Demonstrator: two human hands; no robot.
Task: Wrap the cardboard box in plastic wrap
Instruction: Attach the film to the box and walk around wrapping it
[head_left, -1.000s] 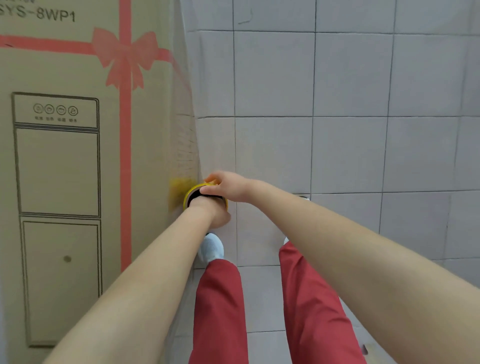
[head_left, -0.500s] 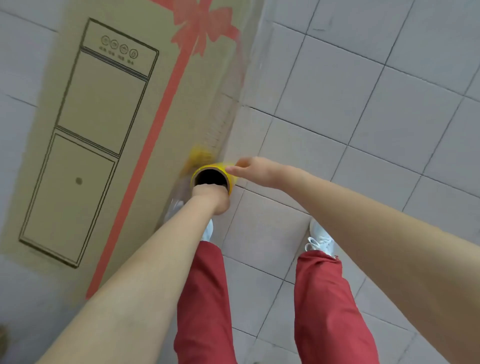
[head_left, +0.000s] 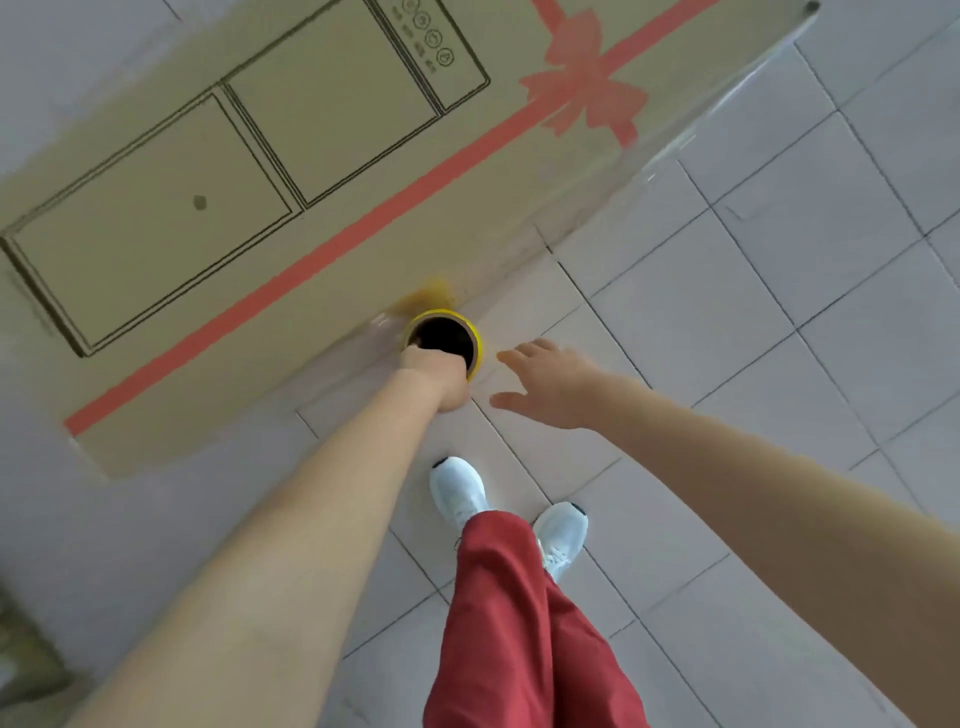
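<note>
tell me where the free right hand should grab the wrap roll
Probably the yellow rim of the wrap roll on its right side, coming from the right: the open core faces up, the left hand grips the near edge, and the open right hand hovers beside it.

Right hand (head_left: 553, 382) released the roll (head_left: 451, 332)

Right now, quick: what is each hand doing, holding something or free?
Left hand: gripping the end of the plastic wrap roll.
Right hand: open, fingers spread, holding nothing.
</note>
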